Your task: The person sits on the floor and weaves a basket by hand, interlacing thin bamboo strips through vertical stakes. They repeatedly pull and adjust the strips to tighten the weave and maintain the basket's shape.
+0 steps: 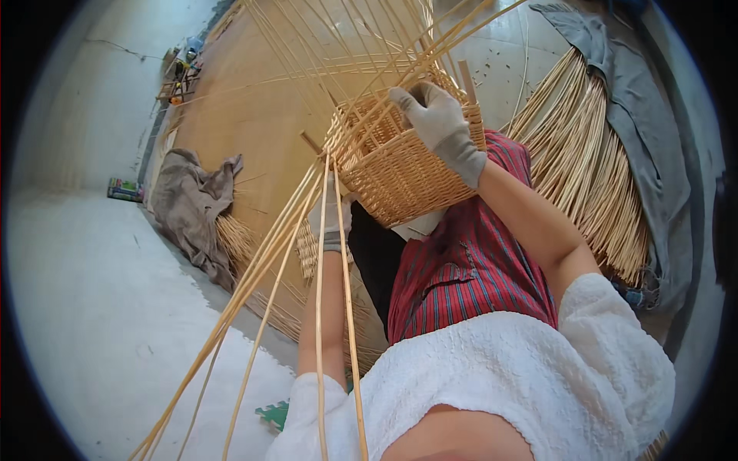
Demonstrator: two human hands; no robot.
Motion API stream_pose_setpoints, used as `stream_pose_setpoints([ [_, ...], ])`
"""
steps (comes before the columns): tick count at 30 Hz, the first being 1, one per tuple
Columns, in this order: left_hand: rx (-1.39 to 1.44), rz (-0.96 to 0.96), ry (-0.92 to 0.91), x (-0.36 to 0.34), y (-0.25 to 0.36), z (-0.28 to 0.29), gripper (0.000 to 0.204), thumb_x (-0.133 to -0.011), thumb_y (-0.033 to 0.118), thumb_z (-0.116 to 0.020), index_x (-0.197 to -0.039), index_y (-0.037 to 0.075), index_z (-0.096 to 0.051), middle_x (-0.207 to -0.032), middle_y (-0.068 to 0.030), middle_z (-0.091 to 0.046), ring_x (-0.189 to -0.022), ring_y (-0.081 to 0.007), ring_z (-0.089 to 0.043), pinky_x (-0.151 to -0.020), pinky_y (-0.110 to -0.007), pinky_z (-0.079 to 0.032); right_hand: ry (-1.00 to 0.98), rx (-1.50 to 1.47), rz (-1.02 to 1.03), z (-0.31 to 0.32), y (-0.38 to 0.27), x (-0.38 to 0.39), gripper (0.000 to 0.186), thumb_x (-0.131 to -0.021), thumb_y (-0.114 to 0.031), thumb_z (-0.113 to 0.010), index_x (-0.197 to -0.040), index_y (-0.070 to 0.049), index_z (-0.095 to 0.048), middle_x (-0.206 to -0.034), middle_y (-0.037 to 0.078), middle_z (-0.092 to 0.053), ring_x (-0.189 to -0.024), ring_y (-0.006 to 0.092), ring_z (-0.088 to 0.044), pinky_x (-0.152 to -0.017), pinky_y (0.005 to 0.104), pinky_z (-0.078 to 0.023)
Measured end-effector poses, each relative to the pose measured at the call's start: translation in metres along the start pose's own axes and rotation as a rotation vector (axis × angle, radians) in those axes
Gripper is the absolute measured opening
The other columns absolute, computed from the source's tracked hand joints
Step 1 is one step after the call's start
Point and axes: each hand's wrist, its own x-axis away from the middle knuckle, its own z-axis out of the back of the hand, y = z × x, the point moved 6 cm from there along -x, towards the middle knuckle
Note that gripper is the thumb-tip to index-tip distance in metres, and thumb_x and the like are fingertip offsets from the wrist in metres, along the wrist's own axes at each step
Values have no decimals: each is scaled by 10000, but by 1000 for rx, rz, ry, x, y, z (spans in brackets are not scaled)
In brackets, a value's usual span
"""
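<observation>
A half-woven wicker basket (407, 180) rests tilted over my lap, with long pale rods fanning out from its rim. My right hand (442, 127), in a light grey glove, is at the basket's near right rim. Its fingers are curled in, and what they pinch is hidden. At the basket's left corner, my gloved left hand (330, 219) is behind a bundle of loose rods (265, 269) that slants toward me. The basket and rods hide its fingers. Short thick stakes (467, 81) stand up at the basket's corners.
A large sheaf of rods (592, 177) lies at the right, partly under a grey cloth (646, 131). A brown-grey cloth (188, 207) covers another bundle (234, 237) at the left. Small tools (181, 77) lie along the board's (238, 115) far left edge. A striped red apron (469, 276) covers my lap.
</observation>
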Motion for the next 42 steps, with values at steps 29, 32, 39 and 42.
stream_pose_setpoints([
  [29,1435,165,-466,-40,54,-55,241,-992,144,-682,-1208,82,-596,-970,-129,-730,-812,-244,-757,-681,-392,-663,-281,-866,-776,4,122,73,319,-1032,-295,-636,-1220,-38,-652,-996,104,-712,-875,202,-688,-715,340,-554],
  [32,1468,270,-403,-39,55,-67,204,-979,143,-702,-1158,82,-625,-959,-96,-709,-815,-224,-745,-684,-387,-665,-365,-399,-158,-37,82,31,383,-1040,-347,-607,-1221,-10,-614,-1086,96,-691,-964,172,-653,-824,311,-538],
  [39,1508,213,-313,-40,64,-85,179,-1006,108,-648,-1172,100,-580,-979,-180,-746,-796,-276,-755,-690,-416,-661,-296,-63,675,-88,-103,-87,409,-1006,-279,-629,-1328,-33,-571,-1103,88,-723,-1010,210,-681,-938,358,-511],
  [42,1538,232,-295,-32,57,-69,163,-990,66,-658,-1139,88,-597,-952,-128,-718,-804,-227,-747,-689,-366,-663,-287,769,892,-129,-150,-92,314,-974,-210,-640,-1263,-90,-621,-1069,78,-744,-1028,217,-678,-945,361,-492],
])
